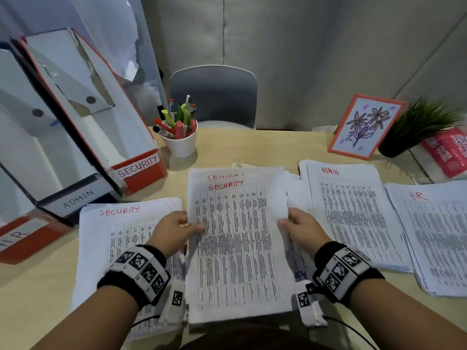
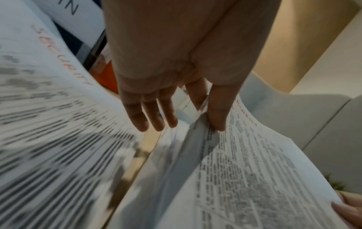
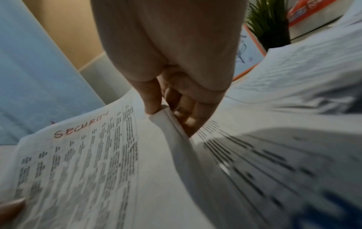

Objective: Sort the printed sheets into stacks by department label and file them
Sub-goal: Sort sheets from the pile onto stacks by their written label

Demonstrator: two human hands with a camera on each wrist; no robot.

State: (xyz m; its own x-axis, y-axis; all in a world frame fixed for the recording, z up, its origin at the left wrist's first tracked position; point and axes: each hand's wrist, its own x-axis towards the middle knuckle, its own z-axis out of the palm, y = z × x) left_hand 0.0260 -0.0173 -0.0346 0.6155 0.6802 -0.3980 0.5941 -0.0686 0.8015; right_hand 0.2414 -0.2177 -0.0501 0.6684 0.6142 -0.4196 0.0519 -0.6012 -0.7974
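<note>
Hands on SECURITY sheets, stacks beside.

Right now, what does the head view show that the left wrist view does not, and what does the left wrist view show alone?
Only the head view shows the ADMIN stack, the HR stack, the pen cup and the SECURITY file box. Only the left wrist view shows the left hand's thumb lying on the held sheet with the index finger under it. Both show the left hand pinching the held SECURITY sheet beside the flat SECURITY stack.
</note>
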